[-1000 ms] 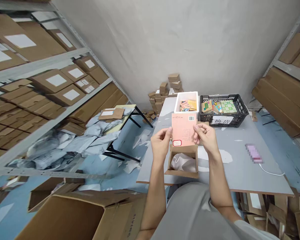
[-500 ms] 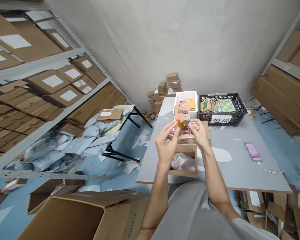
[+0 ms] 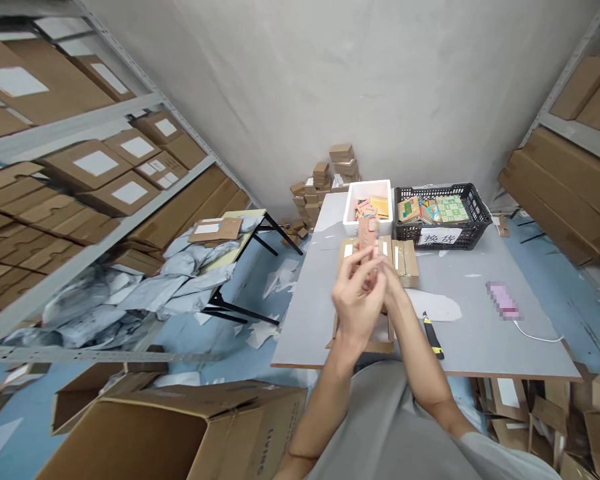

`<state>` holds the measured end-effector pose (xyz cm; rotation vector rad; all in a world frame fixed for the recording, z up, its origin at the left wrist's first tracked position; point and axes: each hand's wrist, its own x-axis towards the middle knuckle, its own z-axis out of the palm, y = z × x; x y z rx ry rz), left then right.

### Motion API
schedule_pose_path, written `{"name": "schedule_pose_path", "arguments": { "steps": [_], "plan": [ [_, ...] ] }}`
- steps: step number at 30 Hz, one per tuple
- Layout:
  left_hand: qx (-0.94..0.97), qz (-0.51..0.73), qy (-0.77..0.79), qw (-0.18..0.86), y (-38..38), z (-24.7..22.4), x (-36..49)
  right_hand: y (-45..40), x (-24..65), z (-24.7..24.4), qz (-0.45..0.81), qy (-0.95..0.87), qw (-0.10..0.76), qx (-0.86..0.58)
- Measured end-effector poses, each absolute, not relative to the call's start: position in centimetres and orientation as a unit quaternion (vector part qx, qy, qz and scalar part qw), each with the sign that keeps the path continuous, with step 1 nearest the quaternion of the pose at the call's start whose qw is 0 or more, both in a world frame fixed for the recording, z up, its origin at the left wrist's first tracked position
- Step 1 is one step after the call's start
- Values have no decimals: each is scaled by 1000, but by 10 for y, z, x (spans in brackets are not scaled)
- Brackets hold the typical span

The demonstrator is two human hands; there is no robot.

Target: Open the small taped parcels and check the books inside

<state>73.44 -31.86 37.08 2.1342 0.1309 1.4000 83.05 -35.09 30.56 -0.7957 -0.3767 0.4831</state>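
My left hand point(image 3: 359, 293) and my right hand point(image 3: 391, 283) meet above the grey table, both closed on a small pink card packet point(image 3: 367, 233). The packet stands upright and looks narrow, turned partly edge-on, and its lower part is hidden by my fingers. Below my hands is an open cardboard box point(image 3: 383, 345), mostly covered by them. Behind them lie small brown boxes point(image 3: 405, 260). A white bin point(image 3: 349, 207) with pink and orange packets is just beyond.
A black crate point(image 3: 443, 235) holds colourful packs at the table's back. A yellow-black cutter point(image 3: 433, 337), white paper point(image 3: 437, 305) and a pink phone point(image 3: 503, 300) with a cable lie rightward. A large open carton point(image 3: 250, 427) stands at lower left.
My hands have come together, the left moving right, and the pink packet has turned from face-on to narrow. The cutter beside my right forearm now shows.
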Motion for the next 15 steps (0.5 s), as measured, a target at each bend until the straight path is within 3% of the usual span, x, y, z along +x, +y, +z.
{"name": "schedule_pose_path", "arguments": {
  "steps": [4, 8, 12, 15],
  "plan": [
    [750, 550, 135, 342, -291, 380, 727, -374, 848, 325, 202, -136, 888, -391],
    [728, 456, 191, 475, -273, 375, 732, -391, 831, 345, 63, -172, 861, -475],
    [632, 311, 134, 697, -267, 368, 742, -386, 793, 360, -136, -251, 777, -561],
    [587, 220, 101, 772, -270, 356, 749, -372, 773, 357, -224, -322, 681, -618]
  ]
}}
